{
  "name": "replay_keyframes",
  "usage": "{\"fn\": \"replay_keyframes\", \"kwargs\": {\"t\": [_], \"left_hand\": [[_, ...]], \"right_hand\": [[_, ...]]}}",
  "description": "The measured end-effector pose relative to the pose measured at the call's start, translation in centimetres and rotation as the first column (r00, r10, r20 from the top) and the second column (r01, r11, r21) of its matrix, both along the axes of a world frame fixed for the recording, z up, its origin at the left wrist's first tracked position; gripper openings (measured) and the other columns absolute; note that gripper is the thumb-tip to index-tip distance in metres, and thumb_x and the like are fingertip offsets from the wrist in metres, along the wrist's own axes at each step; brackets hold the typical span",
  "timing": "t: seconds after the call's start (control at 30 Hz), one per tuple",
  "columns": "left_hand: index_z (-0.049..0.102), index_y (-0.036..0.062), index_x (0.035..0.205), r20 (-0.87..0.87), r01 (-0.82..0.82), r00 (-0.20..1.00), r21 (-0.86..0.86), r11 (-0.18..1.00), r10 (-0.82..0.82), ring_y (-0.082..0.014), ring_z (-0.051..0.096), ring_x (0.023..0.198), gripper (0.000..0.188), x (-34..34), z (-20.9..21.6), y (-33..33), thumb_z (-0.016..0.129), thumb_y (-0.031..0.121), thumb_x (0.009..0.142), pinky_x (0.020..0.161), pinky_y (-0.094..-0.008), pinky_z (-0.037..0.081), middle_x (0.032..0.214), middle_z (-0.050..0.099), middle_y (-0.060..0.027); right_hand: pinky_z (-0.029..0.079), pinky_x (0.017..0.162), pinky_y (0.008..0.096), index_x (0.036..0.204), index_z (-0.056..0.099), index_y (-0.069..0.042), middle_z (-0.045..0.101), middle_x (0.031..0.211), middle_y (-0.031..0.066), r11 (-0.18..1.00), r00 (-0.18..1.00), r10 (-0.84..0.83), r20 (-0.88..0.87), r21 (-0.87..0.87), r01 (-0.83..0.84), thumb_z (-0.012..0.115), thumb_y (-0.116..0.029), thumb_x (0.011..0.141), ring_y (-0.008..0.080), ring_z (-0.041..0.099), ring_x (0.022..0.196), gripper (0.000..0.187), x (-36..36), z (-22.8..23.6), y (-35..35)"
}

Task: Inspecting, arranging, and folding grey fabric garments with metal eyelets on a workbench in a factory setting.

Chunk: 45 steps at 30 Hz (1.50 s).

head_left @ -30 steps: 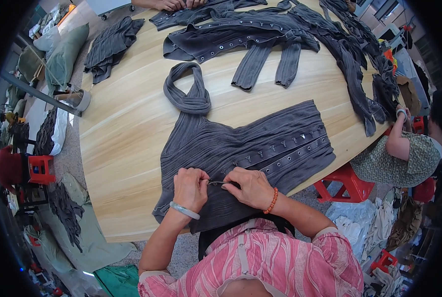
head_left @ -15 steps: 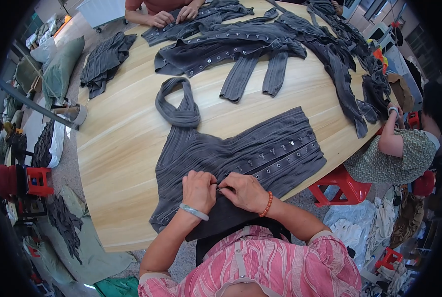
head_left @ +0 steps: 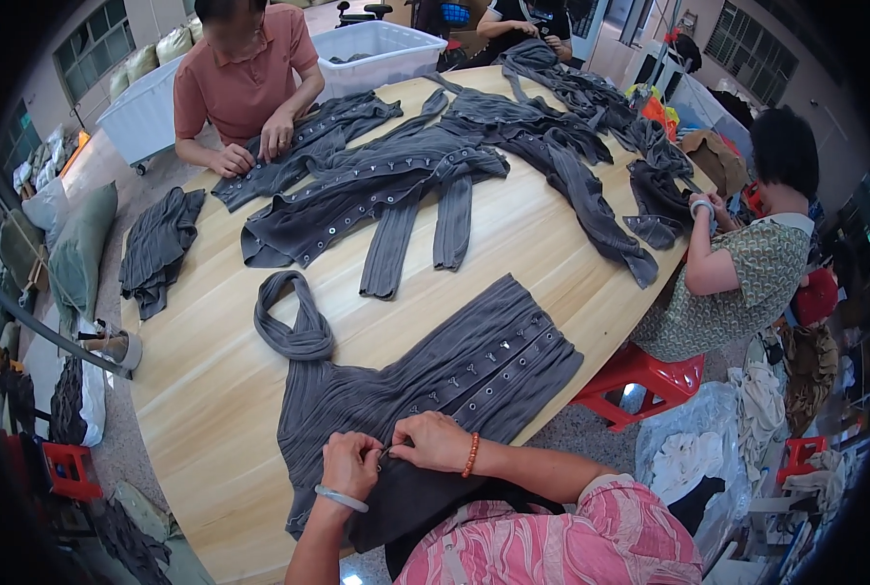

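A dark grey ribbed top [head_left: 357, 390] lies spread before me, one narrow part of it looped and twisted at its far left. A row of metal hooks and a row of eyelets run along its parted front closure [head_left: 493, 385]. My left hand [head_left: 350, 466], wearing a pale bangle, pinches the top at the near end of this closure. Opposite it, almost fingertip to fingertip, my right hand [head_left: 430, 441] with an orange bead bracelet is closed in a pinch there too. The small piece between my fingertips is hidden.
More grey garments [head_left: 367, 190] lie across the far side of the wooden table [head_left: 201, 390], with a folded grey garment [head_left: 162, 249] at its left. Co-workers handle garments at the far left, far end and right. A red stool [head_left: 644, 385] stands by the right edge.
The view has tilted up and shifted, showing more of the co-workers and a white bin. My hands stay pinched at the same part of the top.
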<state>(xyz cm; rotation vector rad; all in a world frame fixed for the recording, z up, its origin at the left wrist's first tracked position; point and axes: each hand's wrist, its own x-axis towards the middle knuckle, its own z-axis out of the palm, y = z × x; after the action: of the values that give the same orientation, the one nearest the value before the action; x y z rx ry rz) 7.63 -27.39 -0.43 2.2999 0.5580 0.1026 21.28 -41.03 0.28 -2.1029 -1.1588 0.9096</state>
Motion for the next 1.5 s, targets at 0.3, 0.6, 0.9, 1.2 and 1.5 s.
{"fn": "replay_keyframes", "kwargs": {"t": [0.3,0.6,0.9,1.2,1.5], "left_hand": [[0.067,0.0072,0.084,0.129,-0.104,0.988,0.163,0.981,0.083,-0.0286,0.054,0.086,0.006,1.9,0.8,-1.0,0.069,0.011,0.079,0.077,-0.0400,0.039,0.082,0.062,-0.0079],[0.067,0.0076,0.078,0.101,0.060,0.992,0.182,0.982,-0.080,-0.0303,0.057,0.081,0.006,4.0,-1.1,-2.0,0.071,0.007,0.073,0.074,-0.0421,0.042,0.078,0.065,-0.0091],[0.071,0.0032,0.075,-0.021,0.020,1.000,-0.107,0.994,-0.022,-0.0291,0.059,0.078,0.004,3.0,-2.5,-0.2,0.072,0.004,0.071,0.074,-0.0395,0.048,0.073,0.066,-0.0127],[0.067,0.0075,0.082,0.090,0.029,0.995,0.116,0.993,-0.040,-0.0289,0.055,0.085,0.008,4.8,0.6,-1.9,0.071,0.011,0.077,0.078,-0.0401,0.040,0.080,0.062,-0.0085],[0.068,0.0086,0.087,0.015,0.103,0.994,0.194,0.976,-0.108,-0.0290,0.054,0.090,0.014,6.4,-0.3,-3.3,0.073,0.008,0.073,0.078,-0.0406,0.038,0.085,0.062,-0.0082]], "right_hand": [[0.052,0.072,0.0438,0.095,0.067,-0.009,0.062,0.093,0.0104,0.984,0.984,0.067,0.167,0.153,-0.093,0.065,-0.025,0.087,0.0329,0.065,0.084,0.017,1.8,0.7,-3.2],[0.052,0.079,0.0411,0.088,0.065,-0.007,0.065,0.090,0.0116,0.976,0.985,-0.052,0.162,0.216,0.016,0.066,-0.025,0.084,0.0310,0.065,0.090,0.018,1.8,-1.1,-2.6],[0.053,0.078,0.0435,0.086,0.069,-0.007,0.070,0.084,0.0131,0.996,0.997,-0.062,0.045,0.067,0.059,0.072,-0.027,0.078,0.0334,0.068,0.087,0.022,2.0,-0.7,-1.6],[0.052,0.070,0.0393,0.093,0.068,-0.010,0.062,0.088,0.0085,0.965,0.973,-0.083,0.213,0.262,0.025,0.068,-0.024,0.086,0.0298,0.065,0.081,0.016,3.9,-0.3,-6.1],[0.051,0.070,0.0420,0.088,0.067,-0.008,0.063,0.087,0.0099,0.971,0.983,-0.108,0.146,0.228,0.072,0.068,-0.026,0.084,0.0321,0.065,0.081,0.019,3.5,-0.5,-4.5]]}}
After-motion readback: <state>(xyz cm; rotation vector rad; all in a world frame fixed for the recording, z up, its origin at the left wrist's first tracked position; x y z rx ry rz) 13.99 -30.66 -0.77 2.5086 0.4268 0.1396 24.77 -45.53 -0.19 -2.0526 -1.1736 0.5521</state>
